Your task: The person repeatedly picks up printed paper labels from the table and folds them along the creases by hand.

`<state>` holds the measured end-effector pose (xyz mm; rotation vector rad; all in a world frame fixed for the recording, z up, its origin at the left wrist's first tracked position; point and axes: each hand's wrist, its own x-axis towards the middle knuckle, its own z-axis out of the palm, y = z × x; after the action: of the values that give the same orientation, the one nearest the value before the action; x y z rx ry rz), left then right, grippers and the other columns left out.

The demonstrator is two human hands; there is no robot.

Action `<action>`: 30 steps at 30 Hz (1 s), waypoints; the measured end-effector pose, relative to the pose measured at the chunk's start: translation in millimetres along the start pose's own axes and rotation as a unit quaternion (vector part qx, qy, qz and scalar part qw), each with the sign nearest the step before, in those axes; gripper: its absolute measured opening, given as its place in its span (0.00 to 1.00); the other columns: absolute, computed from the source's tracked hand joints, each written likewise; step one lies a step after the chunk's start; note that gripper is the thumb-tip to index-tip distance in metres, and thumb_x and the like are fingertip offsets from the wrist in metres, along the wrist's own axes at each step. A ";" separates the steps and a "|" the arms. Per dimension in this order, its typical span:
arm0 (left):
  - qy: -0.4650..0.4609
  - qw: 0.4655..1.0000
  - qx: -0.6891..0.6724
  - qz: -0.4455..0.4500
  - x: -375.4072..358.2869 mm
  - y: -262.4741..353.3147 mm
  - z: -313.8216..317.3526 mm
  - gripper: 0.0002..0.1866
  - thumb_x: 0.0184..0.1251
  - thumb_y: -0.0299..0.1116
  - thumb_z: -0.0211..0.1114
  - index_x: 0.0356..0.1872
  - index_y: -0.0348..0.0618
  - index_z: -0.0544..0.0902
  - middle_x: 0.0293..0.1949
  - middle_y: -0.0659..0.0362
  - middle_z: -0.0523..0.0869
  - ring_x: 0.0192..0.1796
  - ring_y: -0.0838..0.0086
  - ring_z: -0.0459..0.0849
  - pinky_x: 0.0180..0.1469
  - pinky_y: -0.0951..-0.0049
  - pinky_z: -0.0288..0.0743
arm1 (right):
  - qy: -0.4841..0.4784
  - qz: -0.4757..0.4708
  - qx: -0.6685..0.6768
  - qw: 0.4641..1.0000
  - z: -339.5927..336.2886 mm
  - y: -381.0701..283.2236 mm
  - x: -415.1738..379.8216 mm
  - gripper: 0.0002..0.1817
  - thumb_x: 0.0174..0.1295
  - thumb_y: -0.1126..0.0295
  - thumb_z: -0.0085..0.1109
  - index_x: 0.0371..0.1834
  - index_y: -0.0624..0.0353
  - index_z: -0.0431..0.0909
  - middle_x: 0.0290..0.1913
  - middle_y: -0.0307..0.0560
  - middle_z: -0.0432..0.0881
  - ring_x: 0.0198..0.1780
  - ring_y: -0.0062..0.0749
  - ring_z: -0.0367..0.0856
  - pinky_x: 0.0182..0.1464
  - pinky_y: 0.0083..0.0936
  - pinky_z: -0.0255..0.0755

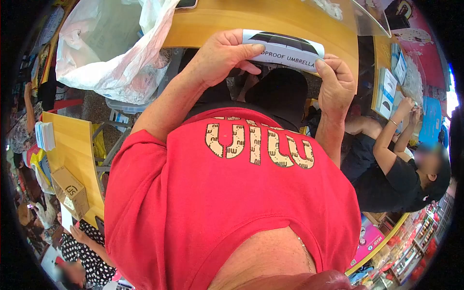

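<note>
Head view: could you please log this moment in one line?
left hand: pinching one end; right hand: pinching other end; umbrella label: held between; plastic bag: left of label

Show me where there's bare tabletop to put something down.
Bare wood shows on the table between the plastic bag and the printed strip, and in a narrower patch between the strip's right end and the clear panel. It's crowded where the bag spreads and around the white items.

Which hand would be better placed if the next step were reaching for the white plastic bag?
Likely the left hand, nearer the plastic bag; the right hand holds the umbrella label farther away.
</note>
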<state>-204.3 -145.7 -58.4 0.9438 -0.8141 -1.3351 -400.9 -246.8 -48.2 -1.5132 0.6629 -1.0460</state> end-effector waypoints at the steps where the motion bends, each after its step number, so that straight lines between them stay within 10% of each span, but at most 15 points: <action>1: 0.001 1.000 0.001 0.005 -0.6 0.3 0.6 0.12 0.59 0.28 0.55 0.44 0.36 0.75 0.38 0.55 0.80 0.40 0.74 0.79 0.33 0.78 0.79 | 0.003 -0.007 -0.021 1.000 0.5 -0.3 0.1 0.02 0.50 0.79 0.56 0.25 0.66 0.74 0.33 0.44 0.76 0.34 0.20 0.72 0.37 0.15 0.66; 12: 0.009 0.999 -0.005 0.037 -1.4 0.7 2.4 0.12 0.58 0.27 0.56 0.44 0.36 0.75 0.40 0.55 0.79 0.42 0.73 0.78 0.37 0.75 0.79 | 0.056 -0.066 -0.188 0.978 -0.7 -2.8 2.7 0.08 0.49 0.74 0.61 0.27 0.67 0.73 0.33 0.43 0.76 0.33 0.19 0.72 0.35 0.15 0.67; 23: 0.032 0.999 -0.029 0.024 0.9 -7.3 18.8 0.12 0.61 0.32 0.54 0.43 0.38 0.74 0.39 0.57 0.79 0.41 0.75 0.78 0.41 0.77 0.76 | 0.020 -0.003 0.029 0.999 6.0 10.5 4.0 0.07 0.57 0.74 0.51 0.34 0.67 0.73 0.29 0.39 0.76 0.30 0.15 0.71 0.36 0.12 0.66; 30: 0.100 0.984 0.106 0.105 -1.3 -21.4 52.6 0.11 0.62 0.33 0.53 0.43 0.41 0.74 0.38 0.62 0.79 0.39 0.80 0.77 0.35 0.82 0.74 | 0.081 -0.081 -0.161 0.980 37.7 14.3 1.7 0.36 0.44 0.56 0.65 0.51 0.66 0.58 0.41 0.48 0.69 0.43 0.27 0.68 0.46 0.25 0.64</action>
<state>-260.9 -149.2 -55.9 1.1070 -0.8843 -0.9673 -364.9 -233.7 -60.9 -1.7974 0.8666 -1.2402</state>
